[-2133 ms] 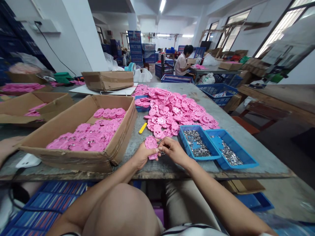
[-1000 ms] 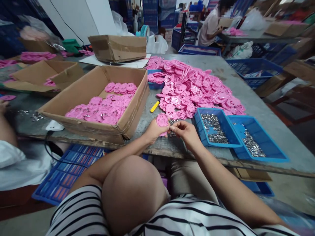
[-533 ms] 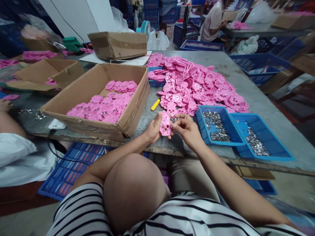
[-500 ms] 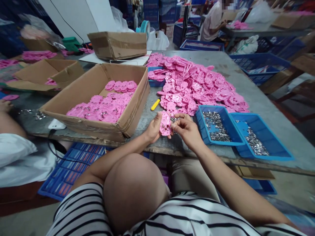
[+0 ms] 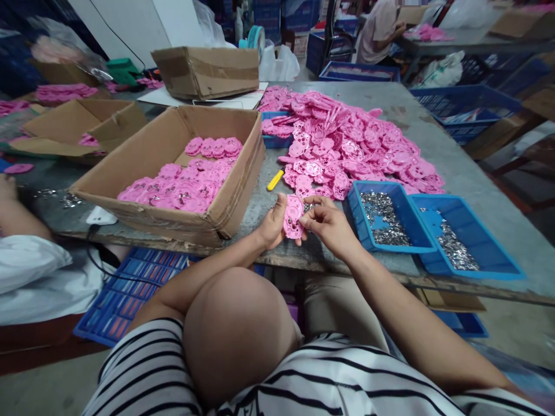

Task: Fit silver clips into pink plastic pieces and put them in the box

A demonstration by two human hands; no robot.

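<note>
A flat pink plastic piece (image 5: 293, 216) with small metal bits on it is gripped by my left hand (image 5: 273, 224), thumb on its left edge and fingers behind. My right hand (image 5: 327, 224) pinches at the piece's right edge; whatever sits between its fingertips is too small to make out. Small metal parts lie on the table just behind that hand. A large heap of similar pink pieces (image 5: 351, 144) spreads beyond both hands. To the right stand a blue tray of small metal parts (image 5: 385, 216) and a second blue tray (image 5: 489, 254) with more.
On the left stands a cardboard box (image 5: 234, 208) with rows of pink pieces. A yellow-handled tool (image 5: 275, 180) lies between box and heap. Another cardboard box (image 5: 208, 72) sits behind. At far left, another person's arm (image 5: 21, 214) rests by the table; someone sits at a back table.
My right fingertips have moved in from beside the pink piece onto its right edge. The left hand keeps its hold. The view has shifted slightly.
</note>
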